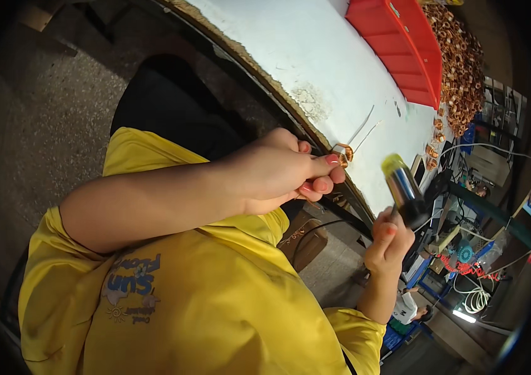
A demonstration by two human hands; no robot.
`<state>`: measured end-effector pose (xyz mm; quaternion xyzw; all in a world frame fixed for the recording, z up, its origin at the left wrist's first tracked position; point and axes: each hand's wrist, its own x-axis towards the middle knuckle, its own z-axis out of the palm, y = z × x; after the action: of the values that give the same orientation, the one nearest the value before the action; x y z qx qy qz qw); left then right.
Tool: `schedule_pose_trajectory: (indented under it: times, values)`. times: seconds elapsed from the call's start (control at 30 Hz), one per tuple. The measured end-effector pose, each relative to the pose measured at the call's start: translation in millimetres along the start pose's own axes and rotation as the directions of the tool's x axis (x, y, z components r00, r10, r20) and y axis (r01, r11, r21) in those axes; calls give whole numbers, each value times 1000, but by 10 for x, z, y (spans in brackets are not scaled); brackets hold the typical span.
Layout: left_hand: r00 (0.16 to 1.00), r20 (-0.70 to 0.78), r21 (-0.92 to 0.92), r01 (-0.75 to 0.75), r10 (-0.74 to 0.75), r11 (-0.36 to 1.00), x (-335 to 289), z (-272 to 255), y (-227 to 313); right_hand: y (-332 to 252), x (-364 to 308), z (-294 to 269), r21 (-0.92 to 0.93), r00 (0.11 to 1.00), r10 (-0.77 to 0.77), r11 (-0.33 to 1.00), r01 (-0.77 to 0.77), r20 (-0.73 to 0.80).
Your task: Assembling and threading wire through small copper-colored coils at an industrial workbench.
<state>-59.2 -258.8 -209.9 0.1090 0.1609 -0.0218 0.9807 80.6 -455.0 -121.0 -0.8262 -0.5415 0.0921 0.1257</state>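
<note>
A small copper wire coil (344,150) is pinched between the thumb and fingers of my left hand (297,170), at the edge of the white worktable (278,37). Two thin wire leads stick out from it over the tabletop. My right hand (390,242) is closed around the handle of a soft-faced hammer (405,187). The hammer has a yellow face, a shiny metal middle and a black end, and is raised apart from the coil. Most of its handle is hidden in my fingers.
A red plastic bin (400,50) stands on the far side of the table. Beside it lies a big heap of copper coils (459,69), with several loose coils (431,153) nearer me. Cables and a teal round device (465,254) are at right. Another person (406,307) is in the background.
</note>
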Motion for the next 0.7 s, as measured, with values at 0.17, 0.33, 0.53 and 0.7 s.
schedule_pose_trajectory:
  times: [0.17,0.33,0.53,0.7]
  values:
    - [1000,5,-30,-1,1,1000,35,-32,7,-109,126,21,-217,986,42,976,-6,161]
    - [997,72,10,8,-9,1000,4,-36,68,142,-55,128,509,963,247,846,-160,-109]
    - [991,115,624,-130,74,771,-305,23,-112,185,-33,135,552,850,494,767,-326,-184]
    - [987,142,933,-158,72,324,-616,377,240,250,-67,105,464,869,420,844,-269,-261]
